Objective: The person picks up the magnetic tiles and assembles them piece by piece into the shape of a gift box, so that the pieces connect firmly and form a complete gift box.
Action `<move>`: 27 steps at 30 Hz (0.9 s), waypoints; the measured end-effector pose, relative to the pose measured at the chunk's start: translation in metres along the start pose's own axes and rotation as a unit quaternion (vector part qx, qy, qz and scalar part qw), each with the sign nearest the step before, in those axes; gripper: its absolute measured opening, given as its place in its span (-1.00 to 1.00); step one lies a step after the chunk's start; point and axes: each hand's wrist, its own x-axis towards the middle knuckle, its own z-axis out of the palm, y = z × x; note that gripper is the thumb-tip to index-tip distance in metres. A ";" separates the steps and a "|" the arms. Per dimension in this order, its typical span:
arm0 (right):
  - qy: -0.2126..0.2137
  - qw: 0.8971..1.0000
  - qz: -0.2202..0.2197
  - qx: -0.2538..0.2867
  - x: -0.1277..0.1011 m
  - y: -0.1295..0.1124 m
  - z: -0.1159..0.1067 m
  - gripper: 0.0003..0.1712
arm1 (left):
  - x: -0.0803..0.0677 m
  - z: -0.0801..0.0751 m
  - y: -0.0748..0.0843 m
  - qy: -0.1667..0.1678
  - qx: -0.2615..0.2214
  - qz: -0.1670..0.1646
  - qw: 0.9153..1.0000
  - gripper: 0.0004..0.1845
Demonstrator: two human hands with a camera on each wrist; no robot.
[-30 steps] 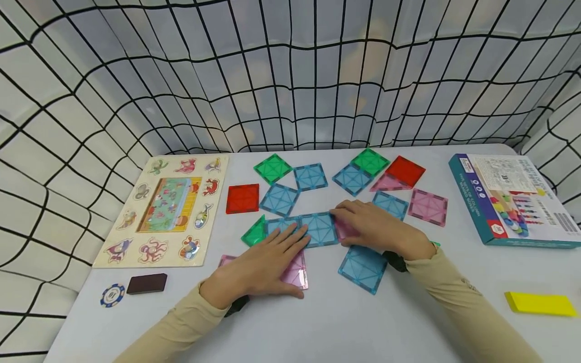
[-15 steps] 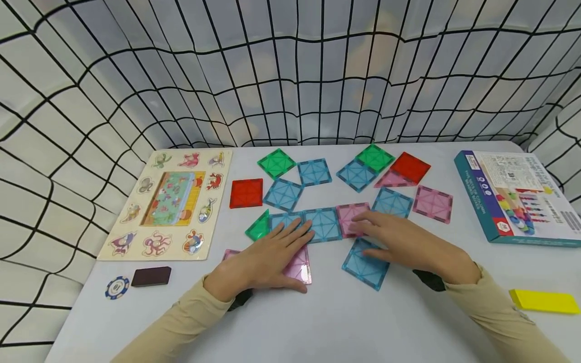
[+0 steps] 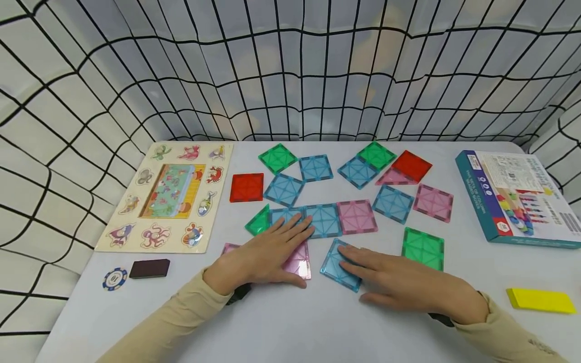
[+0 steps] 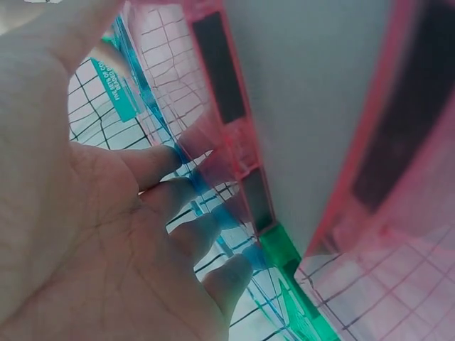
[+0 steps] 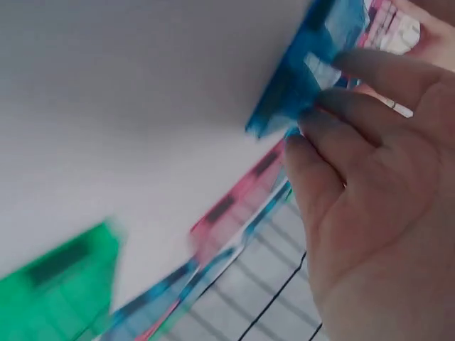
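Observation:
My left hand [image 3: 268, 254] lies palm down with spread, straight fingers over the left blue magnetic tile [image 3: 282, 214] of a row and partly covers pink tiles [image 3: 299, 263] below it. That row continues with a second blue tile [image 3: 323, 222] and a pink square tile [image 3: 357, 217]; a green triangular tile [image 3: 257, 221] sits at its left end. My right hand [image 3: 399, 280] touches a separate blue tile [image 3: 335, 267] with extended fingertips, just below the row. In the right wrist view, the fingertips overlap this blue tile's edge [image 5: 281, 92].
A green square tile [image 3: 422, 248] lies beyond my right hand. Several loose tiles, among them a red one [image 3: 246, 187], lie farther back. A picture puzzle board [image 3: 211, 174], poker chip [image 3: 114, 279] and dark block [image 3: 150, 268] are left; a box [image 3: 522, 201] and yellow block [image 3: 540, 300] right.
My right hand has left the pink tile at the row's right end and come down to the blue tile, which has shifted left. The green square is now uncovered. My left hand stays put.

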 end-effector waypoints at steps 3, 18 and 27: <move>-0.018 1.000 0.001 0.018 0.016 -0.008 0.000 -0.21 | 0.000 0.000 0.000 -0.001 -0.006 0.002 1.000 0.18; -0.004 0.999 -0.045 0.011 0.047 -0.001 -0.014 -0.27 | 0.001 -0.005 0.000 -0.002 0.006 0.016 1.000 0.17; 0.048 0.995 -0.079 -0.029 0.083 -0.010 -0.009 -0.28 | -0.033 -0.017 -0.023 0.043 -0.045 -0.045 0.997 -0.18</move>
